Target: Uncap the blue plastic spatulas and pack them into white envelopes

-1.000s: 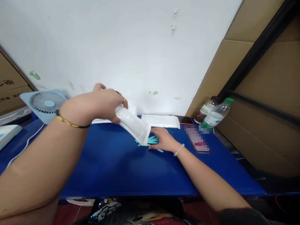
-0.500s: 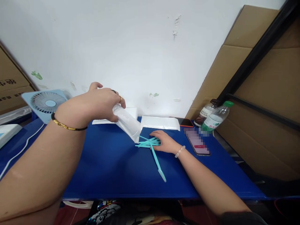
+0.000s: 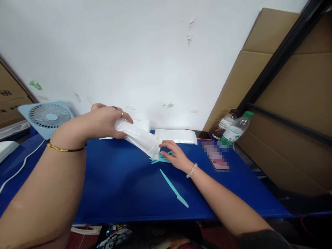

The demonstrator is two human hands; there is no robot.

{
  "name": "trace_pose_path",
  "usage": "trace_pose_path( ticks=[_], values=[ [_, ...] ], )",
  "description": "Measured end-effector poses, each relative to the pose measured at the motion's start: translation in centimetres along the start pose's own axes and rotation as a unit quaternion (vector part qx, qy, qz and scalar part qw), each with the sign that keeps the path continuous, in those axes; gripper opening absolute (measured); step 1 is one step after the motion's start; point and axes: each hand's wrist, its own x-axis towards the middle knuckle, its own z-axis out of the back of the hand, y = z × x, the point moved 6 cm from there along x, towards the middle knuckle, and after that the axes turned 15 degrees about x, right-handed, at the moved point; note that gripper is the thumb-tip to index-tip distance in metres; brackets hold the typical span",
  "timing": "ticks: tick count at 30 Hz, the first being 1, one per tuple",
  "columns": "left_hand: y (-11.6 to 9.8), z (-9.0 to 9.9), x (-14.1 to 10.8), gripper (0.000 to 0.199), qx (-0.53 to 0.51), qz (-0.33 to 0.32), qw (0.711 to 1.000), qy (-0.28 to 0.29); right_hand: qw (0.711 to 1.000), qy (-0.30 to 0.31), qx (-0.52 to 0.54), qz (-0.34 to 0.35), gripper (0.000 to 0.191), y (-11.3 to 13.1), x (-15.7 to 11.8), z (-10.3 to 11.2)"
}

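My left hand (image 3: 109, 121) grips the upper end of a white plastic pouch (image 3: 140, 138), which slants down to the right with its mouth low over the table. My right hand (image 3: 176, 155) has its thumb and fingers closed at the edge of that mouth. Under the pouch mouth and the right fingers lies a small pile of teal eyebrow razors (image 3: 163, 159), partly hidden. A single teal eyebrow razor (image 3: 174, 188) lies apart from them, nearer the front edge.
Flat white packets (image 3: 176, 136) lie along the wall on the blue table (image 3: 116, 193). To the right are two phones (image 3: 216, 157) and two bottles (image 3: 234, 129). A light blue fan (image 3: 50, 116) and a white cable (image 3: 22, 164) are at the left.
My right hand has moved from the razor pile up to the pouch's mouth. One razor has come away from the pile towards the front. The left hand with the pouch has shifted slightly left.
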Motion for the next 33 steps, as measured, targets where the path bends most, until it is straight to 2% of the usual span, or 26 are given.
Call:
trace_pose_path(
  ticks=[2,5,8,11,13,16,18,22,27,33],
  values=[
    [-0.5,-1.5,-0.4,0.048,-0.047,-0.005,0.999,-0.018,1.0,-0.011,0.027,-0.01,0.033,-0.4,0.2,-0.4],
    [-1.1,-4.8,-0.8,0.046,-0.109,0.001,0.992,-0.058,0.999,-0.019,0.032,-0.03,0.036,-1.5,0.5,-0.1],
    [-2.1,-7.9,-1.0,0.044,-0.161,0.007,0.982,-0.103,0.999,0.001,-0.021,-0.036,0.032,-2.4,0.7,0.4],
    [-3.3,-9.7,-1.0,0.04,-0.17,0.003,0.977,-0.13,0.994,0.037,-0.085,-0.051,0.027,-3.1,0.8,0.2],
    [-3.8,-10.3,-1.0,0.037,-0.169,0.003,0.977,-0.128,0.992,0.033,-0.105,-0.055,0.027,-3.2,0.8,0.0],
    [-3.9,-11.0,-1.1,0.037,-0.191,0.006,0.976,-0.108,0.991,-0.015,-0.122,-0.043,0.03,-3.2,0.9,0.1],
    [-3.8,-11.4,-1.2,0.038,-0.207,0.004,0.974,-0.093,0.99,-0.024,-0.137,-0.037,0.027,-3.4,0.9,0.1],
    [-3.6,-11.9,-1.3,0.038,-0.207,-0.001,0.976,-0.067,0.986,-0.002,-0.162,-0.051,0.011,-4.3,1.1,0.1],
    [-2.5,-12.4,-1.7,0.04,-0.182,0.016,0.982,-0.044,0.981,-0.006,-0.186,-0.058,0.006,-4.2,1.1,0.5],
    [-1.5,-13.0,-1.9,0.044,-0.169,0.015,0.985,-0.028,0.973,0.026,-0.216,-0.07,0.007,-3.8,1.1,0.7]
  ],
)
